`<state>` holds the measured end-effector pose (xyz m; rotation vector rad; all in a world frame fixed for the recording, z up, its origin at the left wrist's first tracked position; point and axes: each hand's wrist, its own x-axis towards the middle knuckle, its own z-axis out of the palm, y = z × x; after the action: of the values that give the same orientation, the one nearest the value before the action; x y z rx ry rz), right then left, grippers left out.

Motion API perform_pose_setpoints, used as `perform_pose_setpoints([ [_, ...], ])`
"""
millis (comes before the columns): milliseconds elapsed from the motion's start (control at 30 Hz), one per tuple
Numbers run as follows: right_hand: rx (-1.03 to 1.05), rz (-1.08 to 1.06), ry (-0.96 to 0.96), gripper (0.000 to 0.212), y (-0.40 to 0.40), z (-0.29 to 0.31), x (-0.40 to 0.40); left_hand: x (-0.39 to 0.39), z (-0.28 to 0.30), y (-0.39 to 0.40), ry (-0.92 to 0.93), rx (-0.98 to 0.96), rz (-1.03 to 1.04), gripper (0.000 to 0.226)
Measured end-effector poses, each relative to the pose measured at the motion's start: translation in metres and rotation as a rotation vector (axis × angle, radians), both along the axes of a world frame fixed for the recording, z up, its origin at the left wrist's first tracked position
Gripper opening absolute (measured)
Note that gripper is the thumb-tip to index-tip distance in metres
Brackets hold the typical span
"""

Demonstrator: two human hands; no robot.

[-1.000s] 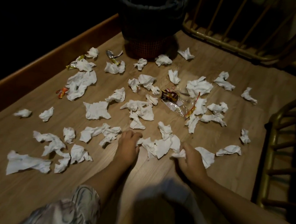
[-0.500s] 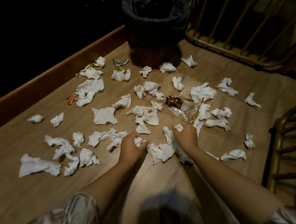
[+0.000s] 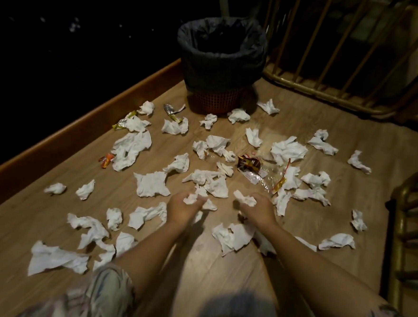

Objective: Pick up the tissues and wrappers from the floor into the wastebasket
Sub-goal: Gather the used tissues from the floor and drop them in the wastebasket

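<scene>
Here both hands are raised a little above the wooden floor (image 3: pixel 220 270), each closed around a crumpled white tissue. The left hand (image 3: pixel 183 209) is curled into a loose fist, and its tissue (image 3: pixel 190 198) pokes out at the top between thumb and fingers. The right hand (image 3: pixel 257 210) likewise clutches a tissue wad (image 3: pixel 244 199), which sticks out on the thumb side, toward the left hand. The two hands sit near each other, in the middle of the litter.

Around them many more tissues lie scattered over the floor. A flat, opened tissue (image 3: pixel 151 184) rests just to the left of the left hand, and a rumpled pair (image 3: pixel 232 236) lies just below the right wrist. A long torn piece (image 3: pixel 55 257) lies near the left sleeve (image 3: pixel 104 297), whose fabric is pale and patterned.

Among the tissues are wrappers: a dark red-and-gold wrapper (image 3: pixel 248 162) with clear plastic film (image 3: pixel 263 179) beyond the right hand, an orange wrapper (image 3: pixel 106 160) at far left, a yellow one (image 3: pixel 124 122) near the wooden skirting, and a silvery one (image 3: pixel 171 111) closer to the wastebasket.

The wastebasket (image 3: pixel 217 102) stands upright at the far end, well apart from both hands, with a black bag liner (image 3: pixel 220 50) folded over its rim and a red mesh base showing below. A brass-coloured railing (image 3: pixel 331 97) runs behind and to the right of it.
</scene>
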<state>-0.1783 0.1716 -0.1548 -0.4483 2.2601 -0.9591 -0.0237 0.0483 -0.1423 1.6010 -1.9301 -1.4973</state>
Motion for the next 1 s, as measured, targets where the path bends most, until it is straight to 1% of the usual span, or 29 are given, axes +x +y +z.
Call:
perform_pose_setpoints([
  [67,-0.07,-0.08,-0.102,0.024,-0.014,0.027,0.002,0.0,0.027,-0.031,0.045,0.005,-0.003,0.034],
  [100,-0.112,-0.13,-0.157,0.025,-0.022,0.044,0.003,0.001,0.043,-0.045,0.086,0.008,0.006,0.04],
  [167,-0.3,-0.266,-0.362,0.022,-0.04,0.08,0.006,0.002,0.081,-0.068,0.178,0.026,0.06,0.053],
  [200,-0.427,-0.314,-0.48,0.022,-0.05,0.099,0.009,0.003,0.099,-0.077,0.222,0.038,0.094,0.055],
  [267,-0.629,-0.354,-0.646,0.024,-0.069,0.138,0.017,0.009,0.131,-0.091,0.316,0.072,0.146,0.049],
  [333,-0.713,-0.332,-0.67,0.023,-0.086,0.175,0.024,0.013,0.157,-0.102,0.393,0.087,0.177,0.043],
  [400,-0.751,-0.313,-0.634,0.017,-0.106,0.207,0.032,0.022,0.181,-0.117,0.44,0.087,0.2,0.047],
  [433,-0.759,-0.301,-0.625,0.016,-0.117,0.218,0.034,0.026,0.192,-0.124,0.457,0.088,0.198,0.046],
  [500,-0.78,-0.27,-0.621,0.015,-0.137,0.24,0.038,0.031,0.213,-0.138,0.501,0.062,0.184,0.029],
  [567,-0.81,-0.233,-0.628,0.017,-0.153,0.254,0.037,0.031,0.228,-0.15,0.521,0.033,0.161,0.027],
  [600,-0.822,-0.223,-0.633,0.019,-0.159,0.259,0.036,0.03,0.234,-0.156,0.525,0.016,0.157,0.031],
  [700,-0.833,-0.219,-0.684,0.028,-0.171,0.265,0.025,0.017,0.244,-0.173,0.539,-0.009,0.177,0.057],
  [733,-0.839,-0.215,-0.706,0.029,-0.174,0.265,0.017,0.01,0.247,-0.175,0.542,-0.013,0.193,0.061],
  [767,-0.836,-0.212,-0.726,0.031,-0.176,0.265,0.009,0.002,0.249,-0.177,0.544,-0.017,0.196,0.058],
  [867,-0.818,-0.22,-0.767,0.041,-0.181,0.265,-0.027,-0.03,0.247,-0.178,0.515,-0.008,0.189,0.042],
  [900,-0.816,-0.225,-0.782,0.043,-0.182,0.264,-0.041,-0.044,0.245,-0.18,0.506,0.017,0.193,0.035],
  [1000,-0.76,-0.23,-0.795,0.045,-0.191,0.259,-0.088,-0.093,0.234,-0.184,0.517,0.114,0.221,0.028],
])
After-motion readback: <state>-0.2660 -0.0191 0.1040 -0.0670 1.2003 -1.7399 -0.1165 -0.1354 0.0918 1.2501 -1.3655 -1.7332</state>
